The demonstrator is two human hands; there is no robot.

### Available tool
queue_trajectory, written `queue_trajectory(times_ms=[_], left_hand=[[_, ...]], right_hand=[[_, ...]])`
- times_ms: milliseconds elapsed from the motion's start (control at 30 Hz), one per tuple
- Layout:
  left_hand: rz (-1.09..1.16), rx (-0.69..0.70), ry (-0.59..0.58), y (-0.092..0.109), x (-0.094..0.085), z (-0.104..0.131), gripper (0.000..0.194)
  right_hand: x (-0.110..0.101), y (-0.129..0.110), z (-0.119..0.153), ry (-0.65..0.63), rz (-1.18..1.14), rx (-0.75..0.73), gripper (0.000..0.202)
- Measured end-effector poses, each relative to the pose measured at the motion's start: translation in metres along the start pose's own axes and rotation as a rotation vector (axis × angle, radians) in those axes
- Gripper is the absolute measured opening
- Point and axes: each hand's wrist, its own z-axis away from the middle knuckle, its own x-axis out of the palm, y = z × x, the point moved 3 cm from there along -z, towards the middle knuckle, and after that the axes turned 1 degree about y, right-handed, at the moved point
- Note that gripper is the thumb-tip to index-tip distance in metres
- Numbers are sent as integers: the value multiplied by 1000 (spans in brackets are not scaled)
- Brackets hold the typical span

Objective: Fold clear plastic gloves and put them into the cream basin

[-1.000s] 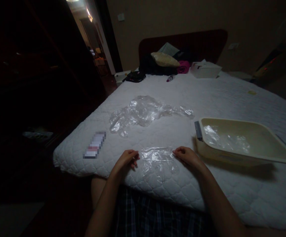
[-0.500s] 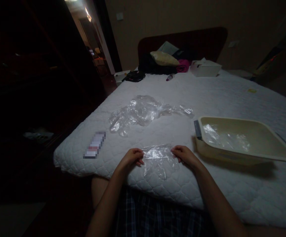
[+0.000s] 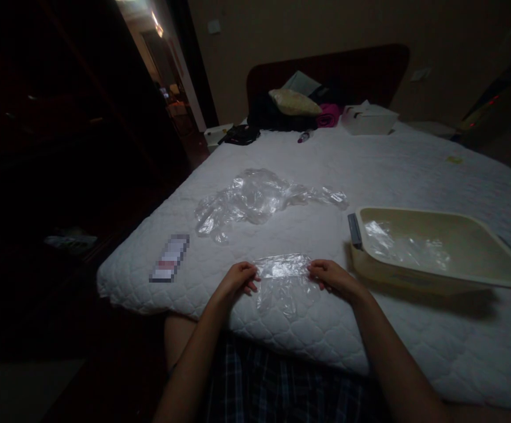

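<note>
My left hand [image 3: 240,278] pinches the left edge of a clear plastic glove [image 3: 284,267], and my right hand [image 3: 329,276] pinches its right edge. The glove's wide cuff is stretched between my fingers, with its finger parts hanging toward me over the white quilted bed [image 3: 317,346]. Farther back lies a crumpled heap of clear plastic [image 3: 255,197]. On the right stands a cream plastic basin [image 3: 418,283] with more clear plastic [image 3: 407,247] inside.
A pixelated flat object [image 3: 169,258] lies at the left of the bed. Near the headboard [image 3: 326,67] are a white box [image 3: 370,119], a pink roll [image 3: 328,116], a pale pillow [image 3: 294,102] and a black item [image 3: 243,135].
The cuff of the glove between my hands has risen slightly and lies more spread out. Both my hands keep their pinch, and the view has shifted a little.
</note>
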Motion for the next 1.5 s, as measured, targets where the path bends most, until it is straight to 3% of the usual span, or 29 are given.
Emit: queue_trajectory(times_ms=[400,633,1000,1300,1500], left_hand=[[-7,-16,-57,2,1,0,36],[8,-27,-91,4,0,-1,29],[-5,-26,62,-2,5,-4,36],[18,-26,-82,7,0,0,29],[-7,-67,-48,4,-1,-5,20]], right_hand=[[0,1,-6,0,37,-24,35],[-1,-5,-1,-18,-13,-34,35],[-2,2,1,-47,-61,-4,37],[-2,-1,0,-65,-36,-10,36],[-4,2,-3,-71,-31,-29,37]])
